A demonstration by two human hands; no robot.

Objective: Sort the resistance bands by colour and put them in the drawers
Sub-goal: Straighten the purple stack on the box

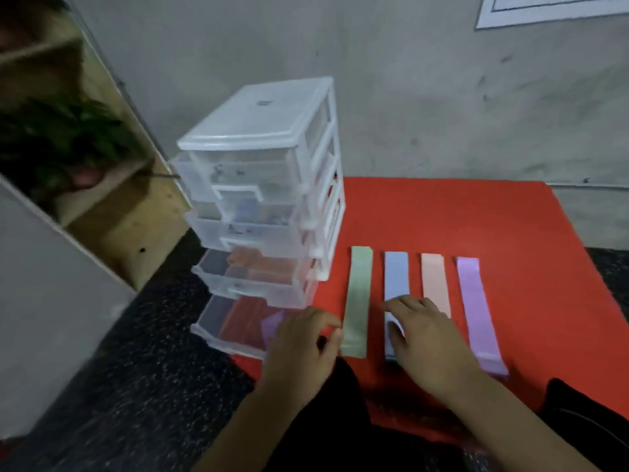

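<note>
Four resistance bands lie side by side on the red mat (476,219): green (357,294), blue (396,277), peach (435,284) and purple (478,311). My left hand (303,345) is at the green band's near left edge, where thumb and forefinger pinch it. My right hand (429,338) lies flat over the near end of the blue band, its thumb on the band, and hides the peach band's near end. The clear drawer unit (258,124) stands at the mat's left with its drawers pulled out in steps. The bottom drawer (218,321) holds a purple band (272,323). An orange band (258,264) and a bluish band (246,207) lie in drawers above.
A grey wall runs behind the mat. At the left, a wooden shelf (129,233) holds a green plant (58,137). Dark speckled floor (143,386) surrounds the mat. My dark-clothed legs are at the bottom edge.
</note>
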